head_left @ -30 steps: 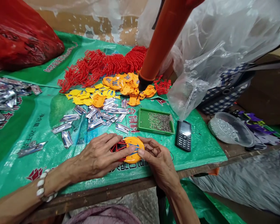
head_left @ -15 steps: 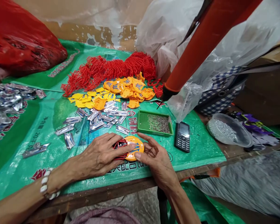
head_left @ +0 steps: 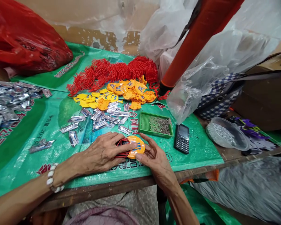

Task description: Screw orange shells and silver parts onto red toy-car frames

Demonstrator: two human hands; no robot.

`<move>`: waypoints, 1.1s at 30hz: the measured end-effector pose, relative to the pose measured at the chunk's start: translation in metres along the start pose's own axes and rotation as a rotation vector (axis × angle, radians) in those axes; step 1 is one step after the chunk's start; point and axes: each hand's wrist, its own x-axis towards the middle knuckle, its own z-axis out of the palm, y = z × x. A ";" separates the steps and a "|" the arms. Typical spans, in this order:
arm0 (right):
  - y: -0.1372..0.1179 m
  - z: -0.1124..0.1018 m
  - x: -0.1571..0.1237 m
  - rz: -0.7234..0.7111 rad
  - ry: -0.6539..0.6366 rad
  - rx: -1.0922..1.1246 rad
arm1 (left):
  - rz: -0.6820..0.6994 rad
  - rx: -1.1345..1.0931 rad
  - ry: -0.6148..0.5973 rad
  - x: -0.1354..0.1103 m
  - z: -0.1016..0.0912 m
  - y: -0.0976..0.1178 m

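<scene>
Close to the table's front edge, a rounded orange plastic piece (head_left: 136,153) with a blue mark is held against a red plastic frame (head_left: 123,150). My left hand (head_left: 105,150) is closed around the red frame, its index finger lying across the orange piece. At the other side my right hand (head_left: 155,160) grips the orange piece's right edge, the thumb on top and some fingers hidden beneath. A green tray (head_left: 144,134) of small metal screws lies just beyond. Behind my left hand are shiny silver strips (head_left: 100,120). Orange parts (head_left: 128,89) and yellow parts (head_left: 85,100) are piled farther back.
A heap of red frames (head_left: 121,72) lies at the back. An orange-red tube-like tool (head_left: 184,53) slants down at right, near clear plastic bags (head_left: 189,97). A keypad phone (head_left: 182,139) and a clear bowl (head_left: 244,143) lie right; more silver pieces (head_left: 16,97) left.
The camera view has shifted slightly, so the scene sits a little differently. Both hands keep the same hold on the orange piece and red frame.
</scene>
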 end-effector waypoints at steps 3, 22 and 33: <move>-0.001 0.005 0.001 0.007 0.007 0.032 | -0.008 -0.003 -0.005 -0.001 0.000 0.001; -0.012 -0.001 0.006 0.082 0.134 -0.063 | 0.045 0.047 0.117 -0.001 0.001 0.002; -0.009 0.001 0.006 0.069 0.125 -0.014 | -0.051 -0.007 0.103 -0.008 0.016 0.000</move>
